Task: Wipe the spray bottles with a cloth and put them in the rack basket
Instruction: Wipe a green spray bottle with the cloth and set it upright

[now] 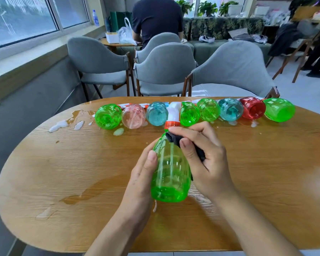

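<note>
A green spray bottle [171, 174] with an orange collar and white spray head is held above the middle of the wooden table [63, 163], its head pointing away from me. My left hand [140, 180] grips the bottle's body from the left. My right hand [201, 154] pinches a dark cloth [175, 138] against the bottle's shoulder, just below the collar. Several more spray bottles lie on their sides in a row along the far edge, among them a green one [107, 117], a pink one [133, 119] and a red one [252, 108]. No rack basket is in view.
White foam and water puddles [63, 125] lie on the table's far left, with a wet streak [85, 193] near the middle. Grey chairs [164, 71] stand behind the table. A person in a dark shirt [156, 17] sits beyond them, back turned.
</note>
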